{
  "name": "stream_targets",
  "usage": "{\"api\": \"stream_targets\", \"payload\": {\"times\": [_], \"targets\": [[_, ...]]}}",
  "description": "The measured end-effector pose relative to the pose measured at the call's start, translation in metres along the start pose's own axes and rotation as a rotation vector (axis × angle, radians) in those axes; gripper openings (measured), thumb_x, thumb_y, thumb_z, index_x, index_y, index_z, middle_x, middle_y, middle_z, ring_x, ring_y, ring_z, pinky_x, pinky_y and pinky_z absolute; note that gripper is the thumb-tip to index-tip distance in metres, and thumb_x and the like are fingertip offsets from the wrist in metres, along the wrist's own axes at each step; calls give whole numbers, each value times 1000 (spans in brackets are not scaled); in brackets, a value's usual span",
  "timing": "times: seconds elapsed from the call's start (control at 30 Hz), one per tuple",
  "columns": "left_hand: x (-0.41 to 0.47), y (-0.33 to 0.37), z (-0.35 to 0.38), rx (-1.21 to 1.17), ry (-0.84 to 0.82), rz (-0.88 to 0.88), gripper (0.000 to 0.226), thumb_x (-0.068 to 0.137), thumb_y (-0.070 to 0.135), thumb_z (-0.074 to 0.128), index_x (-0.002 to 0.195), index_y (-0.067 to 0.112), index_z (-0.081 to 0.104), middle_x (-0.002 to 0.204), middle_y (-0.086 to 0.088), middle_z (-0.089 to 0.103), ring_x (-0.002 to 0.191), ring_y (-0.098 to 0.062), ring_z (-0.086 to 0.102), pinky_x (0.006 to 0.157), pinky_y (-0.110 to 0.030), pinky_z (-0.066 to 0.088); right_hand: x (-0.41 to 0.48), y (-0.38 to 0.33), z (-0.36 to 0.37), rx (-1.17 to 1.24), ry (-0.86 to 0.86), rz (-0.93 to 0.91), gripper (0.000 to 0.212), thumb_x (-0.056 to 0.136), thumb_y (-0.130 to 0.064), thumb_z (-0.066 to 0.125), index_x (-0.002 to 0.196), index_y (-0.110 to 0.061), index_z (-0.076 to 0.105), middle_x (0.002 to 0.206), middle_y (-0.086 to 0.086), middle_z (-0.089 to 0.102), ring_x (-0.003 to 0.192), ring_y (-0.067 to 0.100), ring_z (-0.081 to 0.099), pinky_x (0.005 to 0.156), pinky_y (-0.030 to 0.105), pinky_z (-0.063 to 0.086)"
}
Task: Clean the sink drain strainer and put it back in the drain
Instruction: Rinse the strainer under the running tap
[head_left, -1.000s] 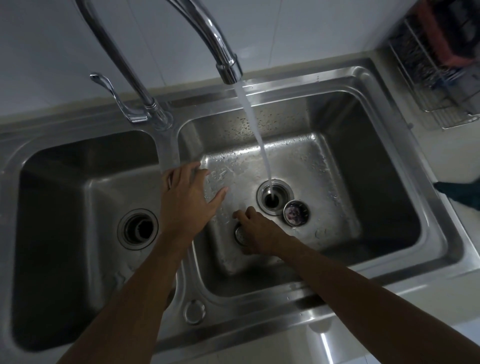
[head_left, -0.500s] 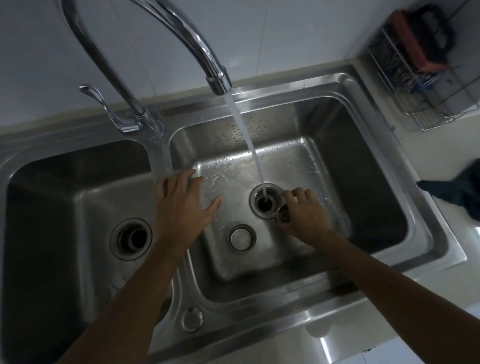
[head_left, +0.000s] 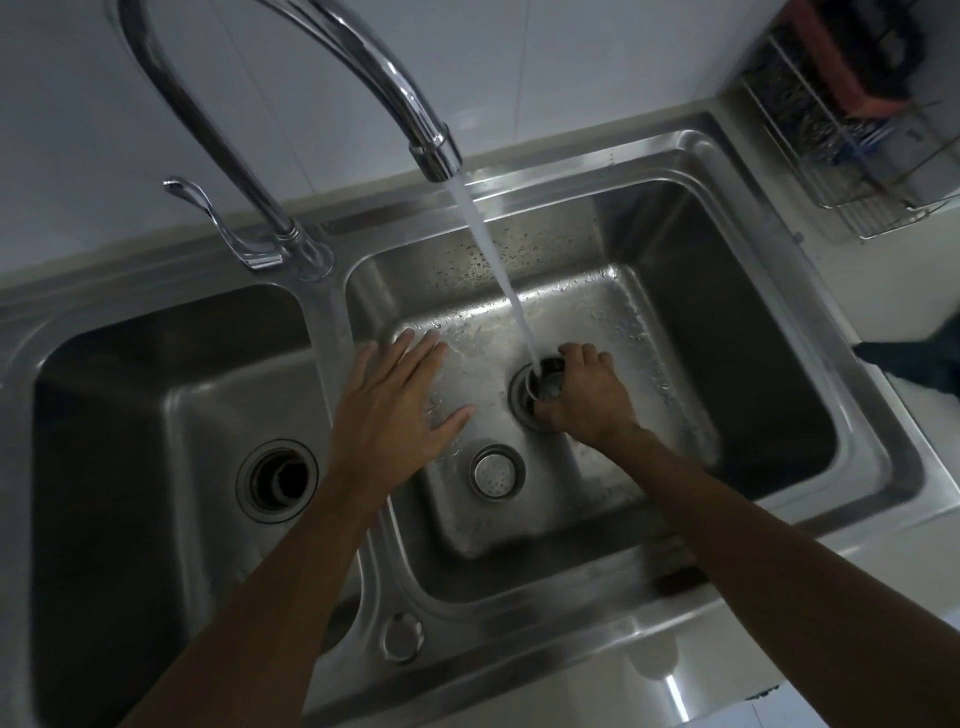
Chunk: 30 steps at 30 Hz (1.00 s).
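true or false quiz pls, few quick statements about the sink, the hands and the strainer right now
1. Water runs from the faucet into the right basin. True.
2. The right hand holds the strainer under the stream, over the drain. True.
3. The left hand grips a sponge. False: its fingers are spread and it holds nothing.
4. The second round metal piece lies in the left basin. False: it lies on the right basin's floor, between the two hands.

Bare forearms (head_left: 270, 571), left hand (head_left: 395, 410), right hand (head_left: 587, 400)
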<state>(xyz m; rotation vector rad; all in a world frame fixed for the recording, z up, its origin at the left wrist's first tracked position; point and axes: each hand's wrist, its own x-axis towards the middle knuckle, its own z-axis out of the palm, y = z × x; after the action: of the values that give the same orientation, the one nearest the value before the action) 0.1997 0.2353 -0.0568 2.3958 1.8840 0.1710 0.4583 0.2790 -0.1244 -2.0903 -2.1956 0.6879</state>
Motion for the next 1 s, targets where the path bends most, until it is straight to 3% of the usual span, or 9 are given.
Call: {"api": "stream_targets", "payload": {"times": [0.23, 0.37, 0.53, 0.67, 0.83, 1.0], "targets": [[-1, 1, 0, 3, 2, 22, 82, 93, 71, 53, 154, 17, 46, 167, -1, 35, 155, -20, 29, 123, -51, 27, -8, 1, 5, 62, 40, -66, 86, 79, -56, 78, 140, -4, 48, 130, 17, 56, 115, 34, 50, 94, 42, 47], [0, 1, -1, 21, -32, 12, 80, 94, 71, 50, 155, 20, 44, 168, -1, 33, 156, -20, 28, 124, -51, 25, 4, 4, -8, 158, 75, 74, 90, 74, -44, 84, 145, -10, 40, 138, 16, 52, 126, 34, 45, 101, 44, 47], [0, 1, -2, 62, -1, -3, 76, 92, 72, 51, 150, 22, 51, 162, 0, 42, 149, -21, 39, 119, -54, 27, -1, -9, -3, 113, 54, -103, 89, 72, -49, 83, 142, -15, 40, 131, 12, 55, 119, 30, 50, 92, 45, 54], [0, 2, -1, 64, 8, -11, 76, 92, 71, 54, 149, 21, 52, 163, -2, 42, 151, -24, 37, 120, -53, 26, 5, -2, -13, 226, 120, 37, 87, 72, -47, 84, 141, -18, 39, 134, 12, 54, 125, 32, 49, 94, 42, 49], [0, 1, 0, 34, 32, -10, 76, 91, 69, 58, 148, 20, 53, 162, -3, 42, 150, -24, 38, 121, -52, 27, -5, -9, -8, 171, 63, -91, 92, 70, -46, 86, 143, -18, 39, 135, 11, 53, 124, 30, 49, 92, 40, 50], [1, 1, 0, 40, 22, -19, 75, 91, 70, 58, 148, 20, 53, 162, -3, 43, 149, -25, 39, 120, -53, 29, 0, 0, -15, 196, 99, -25, 92, 69, -46, 87, 143, -20, 38, 136, 11, 53, 126, 30, 48, 93, 36, 46]]}}
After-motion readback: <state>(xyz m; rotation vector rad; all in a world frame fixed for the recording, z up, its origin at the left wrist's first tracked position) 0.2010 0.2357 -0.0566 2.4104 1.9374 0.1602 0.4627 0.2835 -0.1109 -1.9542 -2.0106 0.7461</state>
